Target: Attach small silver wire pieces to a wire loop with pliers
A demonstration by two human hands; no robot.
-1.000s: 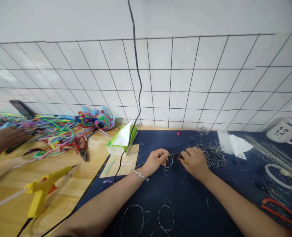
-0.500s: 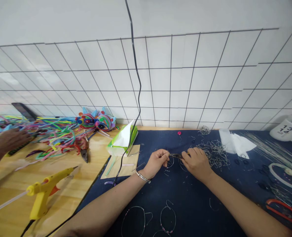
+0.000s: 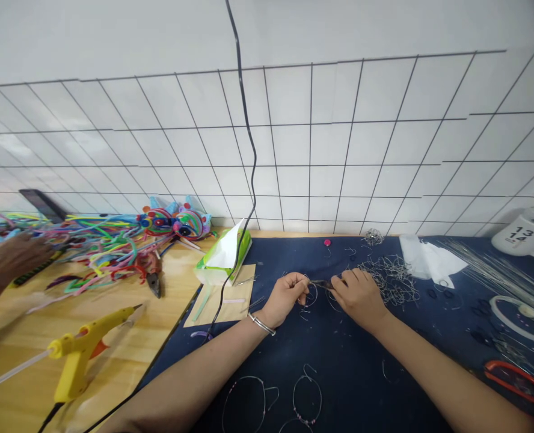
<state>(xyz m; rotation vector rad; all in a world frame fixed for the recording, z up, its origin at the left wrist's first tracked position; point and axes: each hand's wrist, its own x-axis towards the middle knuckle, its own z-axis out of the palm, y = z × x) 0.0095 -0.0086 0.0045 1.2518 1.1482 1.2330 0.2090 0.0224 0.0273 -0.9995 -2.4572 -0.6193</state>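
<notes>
Thumb and fingers of my left hand [image 3: 289, 291] are pinched on a thin wire loop [image 3: 313, 294] above the dark blue cloth [image 3: 339, 367]. My right hand [image 3: 359, 296] is wrapped round a pair of pliers [image 3: 322, 284], whose dark jaws point left and meet the wire at my left fingertips. Much of the pliers' handle is hidden in my palm. Close to my right hand lies a tangled heap of bent wire [image 3: 395, 279]. Nearer to me rest wire rings with small pink beads [image 3: 306, 400].
A tissue pack [image 3: 224, 258] stands left of my hands, with a black cable [image 3: 249, 132] hanging across it. Farther left are a yellow glue gun [image 3: 80, 349], colourful pipe cleaners [image 3: 109, 240] and another person's hand [image 3: 17, 258]. Right: white mug [image 3: 524, 234], straight wires [image 3: 497, 276], red-handled tool [image 3: 517, 382].
Both hands keep nearly the same place and hold on the wire and pliers. The whole view has shifted very slightly.
</notes>
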